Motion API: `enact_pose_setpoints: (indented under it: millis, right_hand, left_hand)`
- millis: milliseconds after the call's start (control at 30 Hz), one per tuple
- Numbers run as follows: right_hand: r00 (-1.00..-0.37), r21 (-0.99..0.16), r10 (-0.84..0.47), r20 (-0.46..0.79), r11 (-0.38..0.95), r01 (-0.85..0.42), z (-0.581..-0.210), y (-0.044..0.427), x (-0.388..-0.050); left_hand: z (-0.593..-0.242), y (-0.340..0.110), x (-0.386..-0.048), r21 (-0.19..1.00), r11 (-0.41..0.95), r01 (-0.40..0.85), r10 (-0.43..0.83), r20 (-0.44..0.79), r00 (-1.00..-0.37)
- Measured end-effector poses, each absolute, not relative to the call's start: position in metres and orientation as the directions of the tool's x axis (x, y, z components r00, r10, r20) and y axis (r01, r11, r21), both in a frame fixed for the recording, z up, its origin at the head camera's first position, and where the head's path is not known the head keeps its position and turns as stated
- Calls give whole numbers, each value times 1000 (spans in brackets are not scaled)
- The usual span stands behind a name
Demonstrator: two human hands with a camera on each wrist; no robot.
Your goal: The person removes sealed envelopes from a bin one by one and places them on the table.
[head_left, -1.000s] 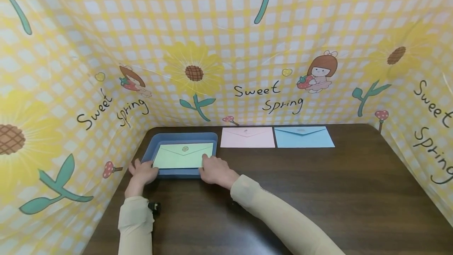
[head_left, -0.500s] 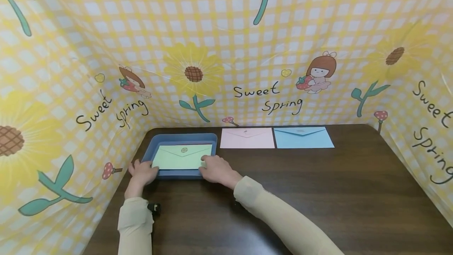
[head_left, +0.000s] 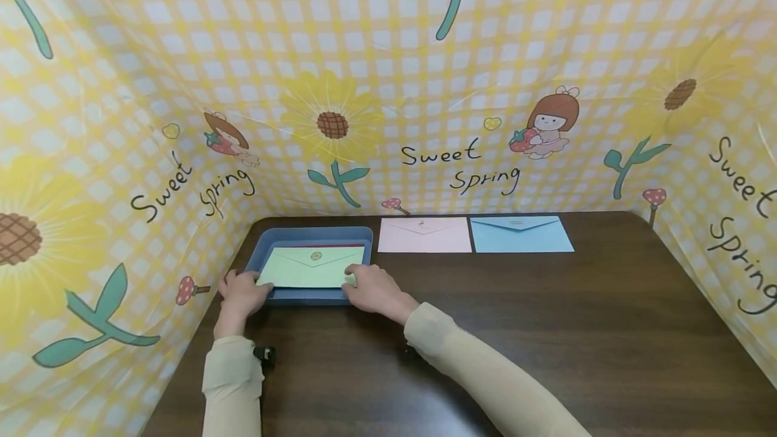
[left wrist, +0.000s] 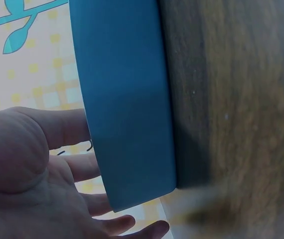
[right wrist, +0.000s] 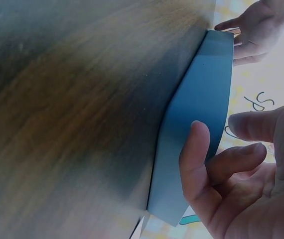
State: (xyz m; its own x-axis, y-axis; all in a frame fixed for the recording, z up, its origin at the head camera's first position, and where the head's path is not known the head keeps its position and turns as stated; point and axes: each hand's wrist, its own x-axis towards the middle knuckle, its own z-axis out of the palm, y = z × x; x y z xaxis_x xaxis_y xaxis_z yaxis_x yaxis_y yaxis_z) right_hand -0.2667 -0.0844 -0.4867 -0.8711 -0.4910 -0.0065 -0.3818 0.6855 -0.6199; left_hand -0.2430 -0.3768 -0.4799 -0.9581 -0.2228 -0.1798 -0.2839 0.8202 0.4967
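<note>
A light green envelope [head_left: 312,268] with a round seal lies in a shallow blue tray [head_left: 309,299] at the table's left back. My left hand [head_left: 241,294] is at the tray's front left corner, thumb by the envelope's left edge. In the left wrist view its thumb reaches over the tray's blue rim and the fingers extend outside the wall. My right hand [head_left: 379,292] touches the envelope's right edge. In the right wrist view its fingers are loosely bent, with a gap between thumb and fingertips. A thin red edge [head_left: 328,245] shows behind the green envelope.
A pink envelope [head_left: 423,235] and a blue envelope [head_left: 522,235] lie side by side to the tray's right, along the table's back edge. A yellow checked sheet [head_left: 425,86] hangs close around the back and sides of the dark wooden table [head_left: 516,329].
The green envelope has slid slightly left in the tray, and the red edge behind it has come into sight. My right hand has shifted a little; the left has barely moved.
</note>
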Motion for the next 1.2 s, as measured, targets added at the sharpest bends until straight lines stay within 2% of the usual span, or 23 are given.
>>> enact_pose_setpoints:
  millis: [200, 600, 833, 1200]
  right_hand:
    - [-870, -653, -492, -28, 669, -357, -482, -82, -265]
    - [-868, -673, -496, -27, 651, -351, -475, -79, -261]
    - [-875, -644, -483, -24, 677, -356, -471, -77, -258]
    - [-875, -658, -485, -1, 659, -364, -468, -75, -256]
  left_hand:
    - [-477, -374, -241, 508, 802, -316, -266, -170, -949]
    - [-477, -373, -240, 512, 796, -322, -272, -173, -947]
    - [-480, -374, -241, 523, 785, -330, -287, -164, -944]
    - [-474, -372, -240, 538, 777, -326, -297, -143, -944]
